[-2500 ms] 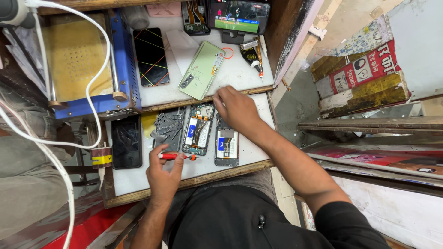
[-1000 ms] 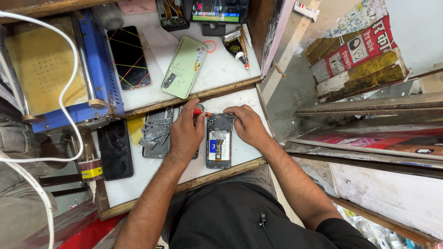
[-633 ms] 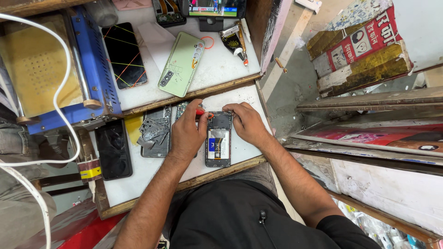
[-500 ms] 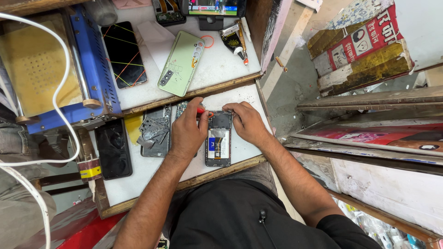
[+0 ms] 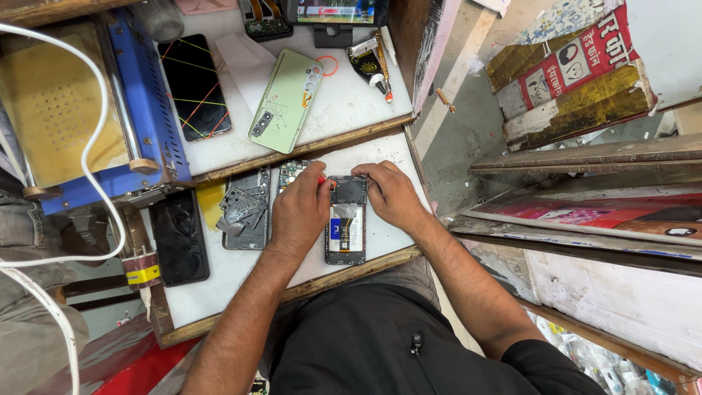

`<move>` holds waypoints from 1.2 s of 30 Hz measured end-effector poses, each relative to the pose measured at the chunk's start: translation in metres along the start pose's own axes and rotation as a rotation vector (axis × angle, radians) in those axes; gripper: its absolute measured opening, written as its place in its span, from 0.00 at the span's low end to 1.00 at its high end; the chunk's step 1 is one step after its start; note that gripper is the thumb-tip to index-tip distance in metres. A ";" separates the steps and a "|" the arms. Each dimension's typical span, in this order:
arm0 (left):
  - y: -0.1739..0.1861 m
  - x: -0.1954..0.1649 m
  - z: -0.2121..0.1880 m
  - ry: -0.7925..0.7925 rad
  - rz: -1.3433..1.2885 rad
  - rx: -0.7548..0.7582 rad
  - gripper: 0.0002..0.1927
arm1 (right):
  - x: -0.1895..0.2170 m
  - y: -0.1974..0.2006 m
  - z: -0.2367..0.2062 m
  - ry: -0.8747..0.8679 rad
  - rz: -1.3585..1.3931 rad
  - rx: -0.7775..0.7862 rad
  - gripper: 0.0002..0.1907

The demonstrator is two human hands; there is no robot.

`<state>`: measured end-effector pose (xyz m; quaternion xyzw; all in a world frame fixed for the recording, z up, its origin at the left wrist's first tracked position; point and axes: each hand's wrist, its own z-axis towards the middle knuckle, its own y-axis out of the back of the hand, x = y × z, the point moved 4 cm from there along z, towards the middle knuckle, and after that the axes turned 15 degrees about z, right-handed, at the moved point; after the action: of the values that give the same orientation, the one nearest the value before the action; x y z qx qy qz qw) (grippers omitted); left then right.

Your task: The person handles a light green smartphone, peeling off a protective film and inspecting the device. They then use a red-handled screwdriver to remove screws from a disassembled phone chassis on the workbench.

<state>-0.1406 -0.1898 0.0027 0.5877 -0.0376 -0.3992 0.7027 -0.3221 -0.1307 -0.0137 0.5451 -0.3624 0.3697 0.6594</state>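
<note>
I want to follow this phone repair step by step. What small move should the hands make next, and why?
Probably turn the red-handled tool in the left hand on a screw at the top of the opened phone. Its tip already sits at that upper edge, and the right hand touches the phone's top corner, seemingly steadying it on the white work surface.

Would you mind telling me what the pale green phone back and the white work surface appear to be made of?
The pale green phone back looks like smooth plastic or glass, given its even soft sheen; which one is unclear. The white work surface looks like a matte painted or laminated board, scuffed and speckled, edged with bare wood.
</note>
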 end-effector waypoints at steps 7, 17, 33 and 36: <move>-0.005 -0.021 0.005 -0.185 0.099 0.113 0.15 | 0.005 0.000 0.001 0.046 -0.003 -0.012 0.22; -0.006 -0.017 0.017 -0.113 0.184 0.099 0.15 | 0.011 0.002 0.001 0.070 0.005 -0.017 0.20; -0.002 -0.012 0.023 -0.102 0.264 0.257 0.09 | 0.023 -0.010 0.002 0.127 -0.107 0.064 0.17; 0.011 -0.024 0.019 -0.368 0.027 -0.116 0.24 | 0.023 -0.018 0.003 0.091 -0.169 0.034 0.18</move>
<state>-0.1612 -0.1900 0.0279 0.4628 -0.1504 -0.4919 0.7220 -0.2956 -0.1338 -0.0009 0.5677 -0.2783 0.3432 0.6946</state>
